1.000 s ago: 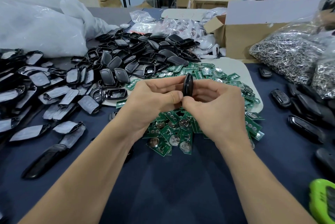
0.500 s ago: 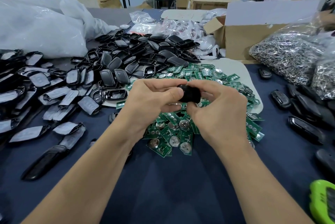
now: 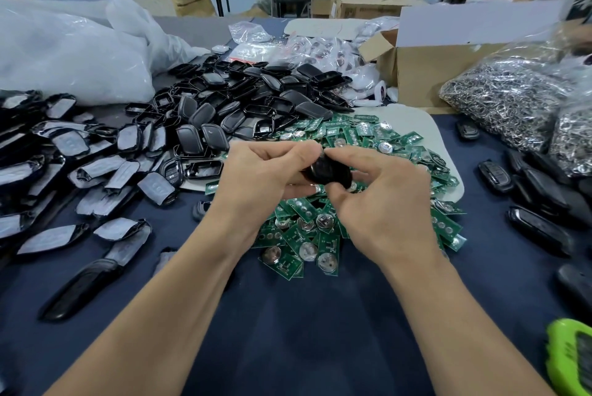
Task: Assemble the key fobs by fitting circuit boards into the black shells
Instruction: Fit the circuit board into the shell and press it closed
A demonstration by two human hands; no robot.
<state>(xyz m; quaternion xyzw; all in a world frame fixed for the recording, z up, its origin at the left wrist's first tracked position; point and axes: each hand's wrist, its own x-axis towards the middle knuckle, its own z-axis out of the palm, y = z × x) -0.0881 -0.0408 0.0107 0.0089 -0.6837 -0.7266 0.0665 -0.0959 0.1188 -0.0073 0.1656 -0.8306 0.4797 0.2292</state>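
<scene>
a: grip?
b: left hand (image 3: 259,174) curls round one black shell (image 3: 331,169), right hand (image 3: 387,206) pinches its end, held just above the circuit boards (image 3: 362,133) pile
a: progress?
b: early i'd say, some closed fobs (image 3: 541,229) at right, big heap of empty shells (image 3: 256,97) left to do

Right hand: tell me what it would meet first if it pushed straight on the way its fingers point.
The black shell, which the right hand pinches; its fingers point left and slightly away. Just beyond is the left hand, gripping the same shell. Depth is hard to judge here.
</scene>
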